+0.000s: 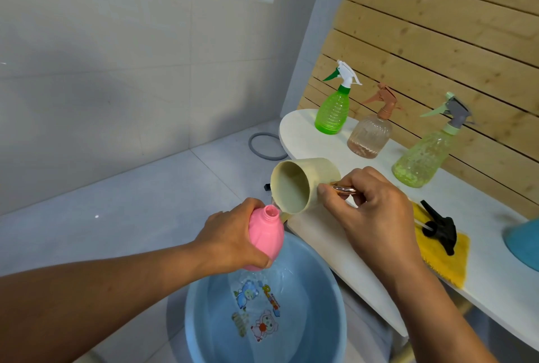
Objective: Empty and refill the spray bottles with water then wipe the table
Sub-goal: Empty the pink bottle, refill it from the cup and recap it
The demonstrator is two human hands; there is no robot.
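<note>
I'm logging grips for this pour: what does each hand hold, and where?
Left hand grips the pink bottle round its body; right hand holds the beige cup by its handle.

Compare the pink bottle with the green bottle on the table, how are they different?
The pink bottle has no sprayer and an open neck; the green bottle has its white-and-green trigger head on. The pink one is opaque, the green one see-through. The left hand grips the pink one over the basin; the green one stands on the table. Both are plastic.
</note>
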